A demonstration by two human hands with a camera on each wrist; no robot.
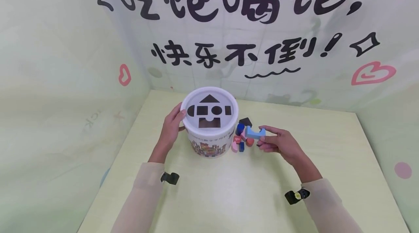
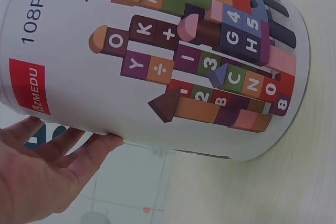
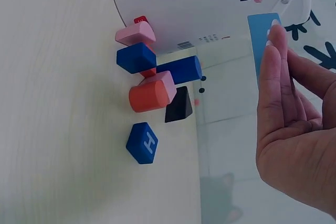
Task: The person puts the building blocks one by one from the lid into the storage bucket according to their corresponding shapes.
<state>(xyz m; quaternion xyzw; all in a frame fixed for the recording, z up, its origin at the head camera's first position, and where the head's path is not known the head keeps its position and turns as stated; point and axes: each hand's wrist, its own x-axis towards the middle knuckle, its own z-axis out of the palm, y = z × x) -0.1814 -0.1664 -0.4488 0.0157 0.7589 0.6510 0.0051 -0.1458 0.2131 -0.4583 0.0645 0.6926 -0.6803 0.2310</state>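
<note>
A white bucket [image 1: 193,136] printed with toy blocks stands on the table, its white lid [image 1: 209,91] cut with differently shaped holes, among them a triangle, a circle and an arch. My left hand [image 1: 170,125] grips the bucket's upper left side, thumb at the lid's rim; the left wrist view shows its fingertips against the printed wall. Between thumb and fingers, my right hand [image 1: 284,145] pinches a light blue arch block [image 1: 254,134] just right of the bucket. In the right wrist view the hand [image 3: 294,119] partly hides this block [image 3: 258,40].
Beside the bucket's right side lie several loose blocks: a blue cylinder [image 3: 181,70], a red cylinder [image 3: 148,96], a pink half-round block [image 3: 135,33], a black block [image 3: 179,105] and a blue block marked H [image 3: 142,143]. A printed backdrop [image 1: 203,29] rises behind the table [image 1: 216,193].
</note>
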